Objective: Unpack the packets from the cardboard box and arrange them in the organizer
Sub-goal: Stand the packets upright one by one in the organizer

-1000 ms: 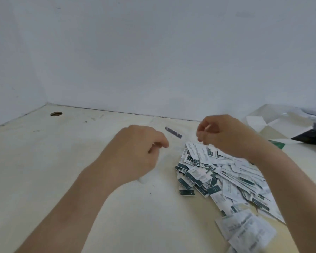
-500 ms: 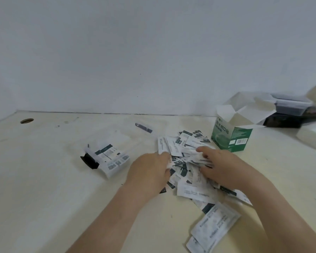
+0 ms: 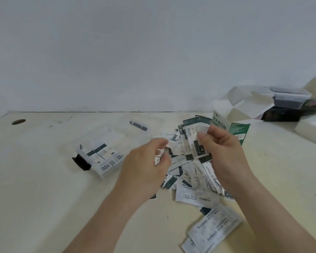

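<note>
A plain white wall is filling the upper half of the frame. A pale cream tabletop is spreading across the lower half, showing scuffs and small dark specks. The joint between the two is running level through mid-frame and bending down at far left. A round hole is sitting in the tabletop at left. Soft, even light is casting only faint shadows. At right, a white block is resting on the tabletop.

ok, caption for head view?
Right hand holds a bunch of packets over the pile; left hand pinches one packet; organizer alongside.
</note>
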`<state>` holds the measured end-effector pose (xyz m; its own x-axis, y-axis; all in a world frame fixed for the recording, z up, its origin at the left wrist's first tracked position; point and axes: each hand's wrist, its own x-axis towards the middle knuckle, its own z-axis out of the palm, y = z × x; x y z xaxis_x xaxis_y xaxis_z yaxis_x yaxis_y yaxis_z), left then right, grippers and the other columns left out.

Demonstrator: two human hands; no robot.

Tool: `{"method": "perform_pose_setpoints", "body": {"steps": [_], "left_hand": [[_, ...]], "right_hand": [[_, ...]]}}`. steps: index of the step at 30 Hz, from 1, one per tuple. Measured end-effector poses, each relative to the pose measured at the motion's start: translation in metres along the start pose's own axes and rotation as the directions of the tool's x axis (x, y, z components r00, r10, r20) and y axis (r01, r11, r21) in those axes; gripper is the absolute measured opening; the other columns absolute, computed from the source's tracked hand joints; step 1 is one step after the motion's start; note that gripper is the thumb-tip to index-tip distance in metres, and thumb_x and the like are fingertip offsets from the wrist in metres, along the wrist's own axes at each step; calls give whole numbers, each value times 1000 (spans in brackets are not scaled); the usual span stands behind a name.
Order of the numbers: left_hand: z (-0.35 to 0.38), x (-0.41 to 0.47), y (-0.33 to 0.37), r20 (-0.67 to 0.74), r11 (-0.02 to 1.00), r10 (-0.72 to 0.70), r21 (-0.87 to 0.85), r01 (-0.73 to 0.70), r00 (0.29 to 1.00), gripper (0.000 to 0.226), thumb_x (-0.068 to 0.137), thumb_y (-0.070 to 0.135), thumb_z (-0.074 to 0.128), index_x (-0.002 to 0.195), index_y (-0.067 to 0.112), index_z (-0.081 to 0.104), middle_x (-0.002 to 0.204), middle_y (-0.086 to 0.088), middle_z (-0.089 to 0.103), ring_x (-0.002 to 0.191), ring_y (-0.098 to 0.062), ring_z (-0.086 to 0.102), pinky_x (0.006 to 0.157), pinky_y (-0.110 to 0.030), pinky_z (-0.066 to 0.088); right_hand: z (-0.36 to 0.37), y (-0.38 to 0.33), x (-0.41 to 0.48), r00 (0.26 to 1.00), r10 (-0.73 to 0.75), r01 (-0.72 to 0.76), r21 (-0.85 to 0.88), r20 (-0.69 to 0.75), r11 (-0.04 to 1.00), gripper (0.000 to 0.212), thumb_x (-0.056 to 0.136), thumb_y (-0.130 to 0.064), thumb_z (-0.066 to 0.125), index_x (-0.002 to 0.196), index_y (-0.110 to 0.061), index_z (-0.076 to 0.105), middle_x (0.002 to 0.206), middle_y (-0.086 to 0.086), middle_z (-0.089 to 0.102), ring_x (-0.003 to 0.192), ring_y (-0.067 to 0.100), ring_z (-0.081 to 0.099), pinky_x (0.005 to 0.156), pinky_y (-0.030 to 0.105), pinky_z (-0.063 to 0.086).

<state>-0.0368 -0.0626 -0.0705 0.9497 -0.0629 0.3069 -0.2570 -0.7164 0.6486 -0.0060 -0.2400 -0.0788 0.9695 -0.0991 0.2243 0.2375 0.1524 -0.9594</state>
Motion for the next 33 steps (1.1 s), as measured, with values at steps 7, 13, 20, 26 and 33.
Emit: {"method": "perform_pose_setpoints", "body": {"steps": [7, 13, 20, 26, 33], "left_hand": [[16, 5, -3, -25, 873, -216, -452, 182, 976, 25, 74, 29, 81, 92, 33, 65, 89, 9, 73, 76, -9, 70, 63, -36, 59], [6, 6, 2, 107, 825, -206, -516, 232, 973, 36, 73, 18, 81, 84, 42, 56, 68, 7, 72, 47, -10, 64, 46, -21, 52], [0, 8, -2, 147, 822, -221, -505, 265, 964, 19, 93, 7, 59, 96, 21, 71, 85, -5, 75, 63, -16, 72, 57, -26, 59], [-9, 4, -7, -504, 966, 197, -47, -254, 841, 15, 93, 13, 60, 100, 16, 73, 82, 7, 73, 69, -3, 68, 63, -27, 56], [31, -2, 6, -73, 809, 485, 417, -415, 872, 33, 95, 32, 44, 96, 15, 73, 93, 2, 74, 87, -15, 69, 82, -33, 55]], "right_hand": [[22, 9, -10, 961, 231, -265, 269, 152, 926, 24, 86, -6, 65, 110, 1, 65, 104, 23, 71, 81, 27, 69, 70, 34, 58], [13, 6, -7, 907, 311, -348, 88, 285, 933, 35, 84, -13, 66, 117, -1, 64, 107, 19, 72, 88, 31, 70, 75, 39, 59], [6, 3, -3, 916, 388, -401, 200, 103, 894, 16, 95, -12, 57, 103, -4, 68, 101, 19, 74, 84, 29, 71, 79, 43, 58], [7, 4, -1, 879, 477, -454, 303, -2, 838, 18, 98, -13, 54, 112, -5, 61, 95, 15, 75, 80, 26, 73, 64, 37, 59], [27, 9, -12, 803, 553, -594, 381, 222, 708, 52, 98, -45, 48, 114, 1, 65, 101, 14, 73, 87, 24, 72, 75, 35, 55]]}}
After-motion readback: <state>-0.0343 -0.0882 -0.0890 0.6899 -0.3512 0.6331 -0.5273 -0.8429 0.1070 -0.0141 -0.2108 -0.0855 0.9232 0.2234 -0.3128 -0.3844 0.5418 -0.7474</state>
